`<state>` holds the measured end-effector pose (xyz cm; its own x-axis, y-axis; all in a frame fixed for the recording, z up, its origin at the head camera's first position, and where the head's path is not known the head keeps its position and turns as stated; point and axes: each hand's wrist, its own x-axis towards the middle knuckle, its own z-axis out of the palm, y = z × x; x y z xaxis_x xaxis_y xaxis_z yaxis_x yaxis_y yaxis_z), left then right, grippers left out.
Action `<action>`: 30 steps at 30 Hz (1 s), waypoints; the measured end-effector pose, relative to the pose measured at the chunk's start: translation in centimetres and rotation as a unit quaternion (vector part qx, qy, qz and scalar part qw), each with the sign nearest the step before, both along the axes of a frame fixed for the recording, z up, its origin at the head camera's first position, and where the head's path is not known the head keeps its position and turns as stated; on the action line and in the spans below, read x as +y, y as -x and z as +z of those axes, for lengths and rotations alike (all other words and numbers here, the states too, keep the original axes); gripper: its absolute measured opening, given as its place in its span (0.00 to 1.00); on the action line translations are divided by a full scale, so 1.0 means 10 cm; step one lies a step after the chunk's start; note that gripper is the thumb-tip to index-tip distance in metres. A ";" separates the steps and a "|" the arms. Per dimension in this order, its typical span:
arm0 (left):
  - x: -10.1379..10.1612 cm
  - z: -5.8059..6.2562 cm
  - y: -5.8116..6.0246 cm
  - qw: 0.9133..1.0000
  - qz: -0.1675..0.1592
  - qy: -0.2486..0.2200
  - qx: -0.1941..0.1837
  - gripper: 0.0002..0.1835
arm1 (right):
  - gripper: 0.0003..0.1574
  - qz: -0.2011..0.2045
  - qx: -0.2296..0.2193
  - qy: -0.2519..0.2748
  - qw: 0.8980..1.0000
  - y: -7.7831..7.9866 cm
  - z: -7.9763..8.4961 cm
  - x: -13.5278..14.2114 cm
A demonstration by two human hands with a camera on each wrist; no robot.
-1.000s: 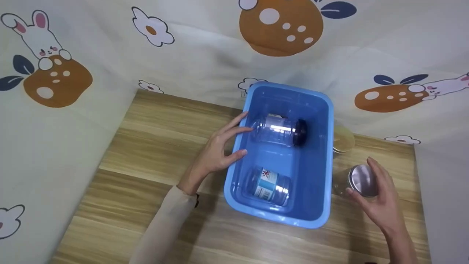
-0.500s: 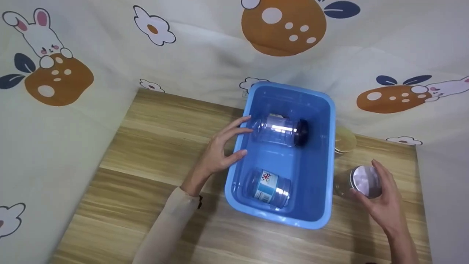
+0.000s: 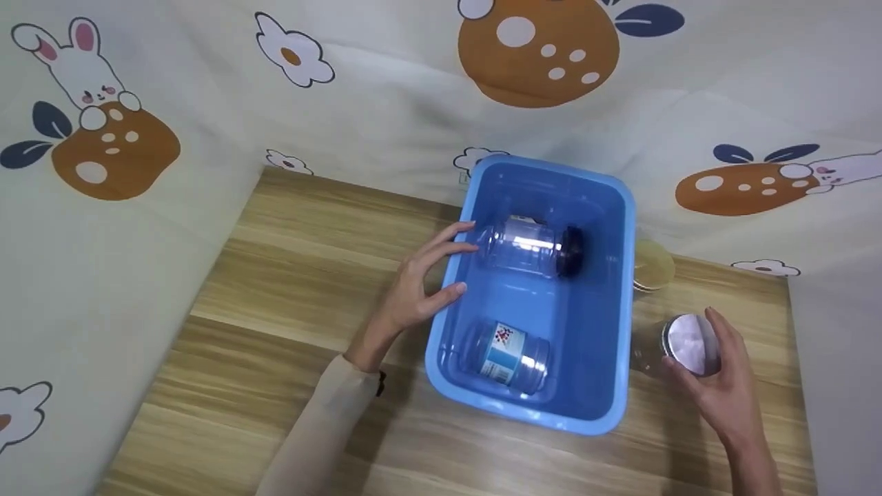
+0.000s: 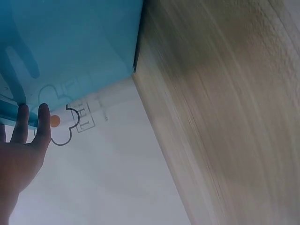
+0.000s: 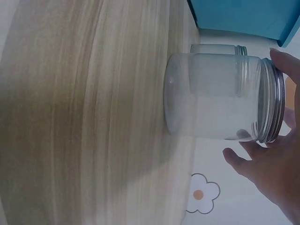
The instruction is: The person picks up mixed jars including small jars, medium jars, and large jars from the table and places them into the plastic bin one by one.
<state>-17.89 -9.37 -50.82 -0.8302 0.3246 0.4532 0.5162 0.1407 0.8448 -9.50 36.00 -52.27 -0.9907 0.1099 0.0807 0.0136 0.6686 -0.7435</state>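
A blue plastic tub (image 3: 626, 303) stands on the wooden table (image 3: 331, 248). Straight fingers of my left hand (image 3: 412, 286) rest along its left rim, the fingertips reaching just over the edge. Inside lie a clear jar with a dark lid (image 3: 524, 246) at the far end and a clear jar with a blue-and-white label (image 3: 506, 355) at the near end. To the tub's right, a clear jar with a silver lid (image 5: 225, 103) stands upright on the table. My right hand (image 3: 730, 382) holds it around the lid, thumb on the tub side and fingers opposite.
Another jar, with a yellowish lid (image 3: 653, 265), stands close against the tub's right side, partly hidden by it. A patterned cloth (image 3: 386, 89) with rabbits, oranges and flowers hangs behind the table and along both sides.
The scene shifts slightly in the head view. Against the table, both hands, the tub and the jars stay essentially where they were; the silver lid's reflection looks brighter.
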 end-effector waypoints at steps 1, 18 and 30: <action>0.00 0.00 0.00 1.000 0.002 0.003 -0.002 0.29 | 0.63 -0.001 -0.003 0.000 1.000 0.00 0.00 0.00; 0.02 0.14 -0.06 1.000 0.000 -0.008 -0.020 0.24 | 0.67 -0.031 0.032 0.064 0.997 -0.01 -0.15 0.01; 0.02 0.25 -0.10 0.999 -0.010 -0.027 -0.026 0.24 | 0.69 -0.050 0.027 0.103 0.993 -0.03 -0.22 -0.01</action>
<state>-16.93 -9.14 -48.36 -0.8464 0.3177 0.4274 0.4742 0.0844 0.8764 -9.17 35.93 -54.49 -0.9686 0.2279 0.0994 0.0289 0.5004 -0.8653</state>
